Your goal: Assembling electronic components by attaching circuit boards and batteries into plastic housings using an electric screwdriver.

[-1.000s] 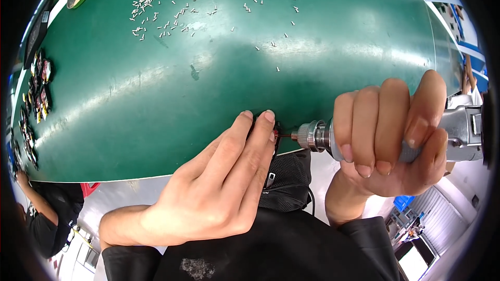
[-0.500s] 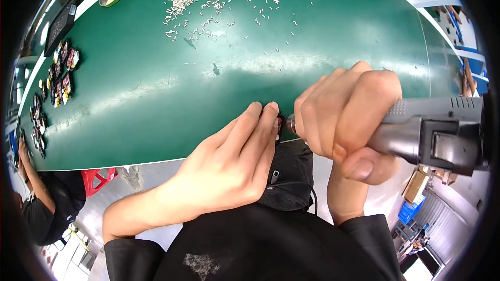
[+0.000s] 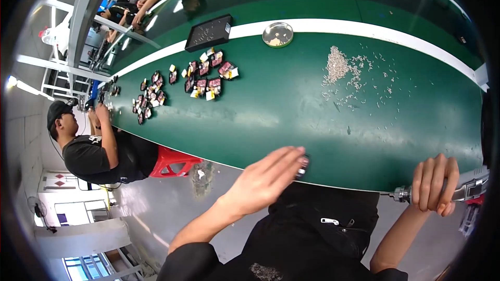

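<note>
A small black part (image 3: 303, 167) is located at the near edge of the counter (image 3: 250, 125), partly covered by the left hand (image 3: 263, 179), whose fingers are extended close together; whether it is gripped or merely touched cannot be told. A powered screwdriver (image 3: 469, 187) is enclosed by the curled fingers of the right hand (image 3: 435, 184). Grouped black parts (image 3: 214, 87) are marked in red, yellow and white, and a pale label (image 3: 227, 28) is borne by a black tray (image 3: 208, 35); any writing is too small to be read. Screws (image 3: 337, 67) are heaped farther off.
</note>
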Motion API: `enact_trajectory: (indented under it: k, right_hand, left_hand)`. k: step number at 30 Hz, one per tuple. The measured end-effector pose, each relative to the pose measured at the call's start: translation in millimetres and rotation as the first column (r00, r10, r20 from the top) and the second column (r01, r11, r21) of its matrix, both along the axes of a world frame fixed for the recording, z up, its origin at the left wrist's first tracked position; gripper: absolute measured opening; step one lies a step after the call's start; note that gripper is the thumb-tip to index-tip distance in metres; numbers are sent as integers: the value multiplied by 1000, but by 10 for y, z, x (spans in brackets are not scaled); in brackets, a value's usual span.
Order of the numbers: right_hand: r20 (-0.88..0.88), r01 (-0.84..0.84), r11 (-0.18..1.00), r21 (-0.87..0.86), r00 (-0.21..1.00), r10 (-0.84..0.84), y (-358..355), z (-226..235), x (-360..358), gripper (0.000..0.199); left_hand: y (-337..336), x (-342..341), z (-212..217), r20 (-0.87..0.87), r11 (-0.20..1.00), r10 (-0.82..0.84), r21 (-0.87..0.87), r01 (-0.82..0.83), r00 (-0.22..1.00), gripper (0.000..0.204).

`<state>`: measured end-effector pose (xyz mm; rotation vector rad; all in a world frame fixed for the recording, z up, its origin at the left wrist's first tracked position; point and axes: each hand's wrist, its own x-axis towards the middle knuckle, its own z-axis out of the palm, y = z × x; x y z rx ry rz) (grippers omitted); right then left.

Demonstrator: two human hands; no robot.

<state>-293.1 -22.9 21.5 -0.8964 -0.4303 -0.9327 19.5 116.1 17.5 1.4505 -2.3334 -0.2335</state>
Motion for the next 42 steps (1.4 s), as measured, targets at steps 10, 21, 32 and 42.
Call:
enact_trajectory:
  k: [10, 21, 32, 42]
  right_hand:
    - [-156, 332, 879, 343, 943, -295, 278, -260, -69, 21]
    - [-228, 402, 724, 560, 916, -331, 398, -397, -20, 13]
    - [-201, 391, 752, 530, 920, -337, 424, -428, -71, 13]
    - [-163, 354, 758, 548, 934, -318, 429, -426, -66, 11]
  left_hand:
    - [33, 1237, 63, 210, 659, 751, -288, -695, 626, 69]
    - [-826, 20, -144, -207, 928, 259, -219, -303, 943, 13]
    - [-1562, -204, -79, 0, 949, 253, -196, -248, 967, 17]
    - [-1688, -123, -95, 207, 951, 130, -304, -63, 970, 7]
